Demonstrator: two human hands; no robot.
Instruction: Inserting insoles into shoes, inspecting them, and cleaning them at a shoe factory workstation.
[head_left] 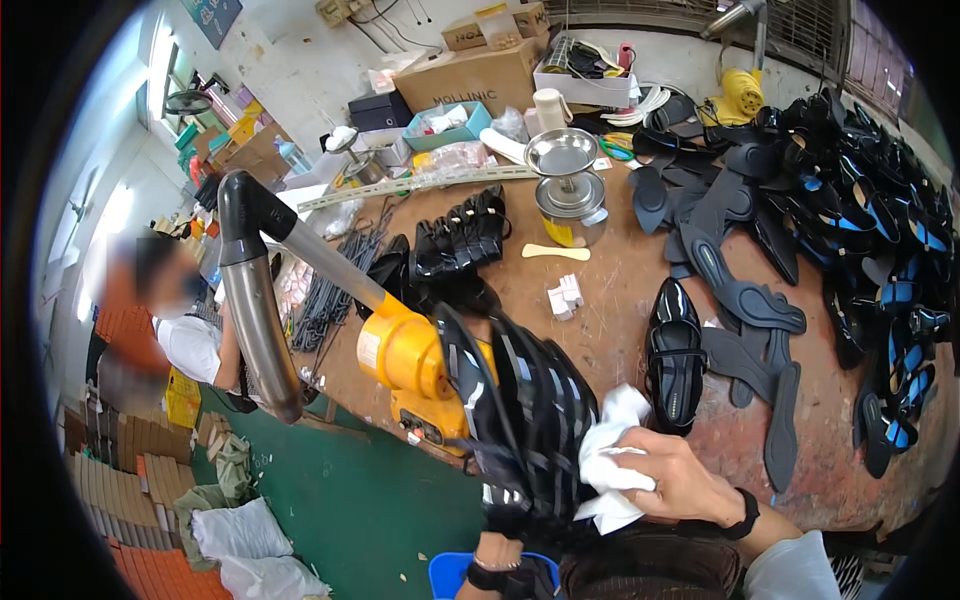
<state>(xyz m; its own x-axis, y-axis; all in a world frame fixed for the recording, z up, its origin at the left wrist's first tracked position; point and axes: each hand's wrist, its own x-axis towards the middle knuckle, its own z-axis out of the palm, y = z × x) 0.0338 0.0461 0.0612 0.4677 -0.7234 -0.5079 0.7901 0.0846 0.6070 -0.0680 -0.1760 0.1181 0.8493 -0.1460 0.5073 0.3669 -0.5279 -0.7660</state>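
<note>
A bundle of glossy black strappy shoes (545, 400) rises in front of me beside the yellow hot-air blower. My left hand (497, 552) reaches up into it from below; the black pieces cover its fingers, so its grip is hidden. Against the bundle's right side, my right hand (672, 475) is closed on a crumpled white tissue (612, 450). Just beyond that hand, a single black pointed shoe (675, 350) with a strap lies on the table. The yellow blower (405, 355) sits left of the bundle, joined to a bent metal pipe (255, 300).
Black insoles (745, 300) and many black shoes (870, 220) cover the table's right side. Ahead stand a metal dispenser pot (568, 190), a yellow shoehorn-like strip (556, 253) and white small blocks (565, 297). A blue bin (450, 575) is below; a person (195, 345) works at left.
</note>
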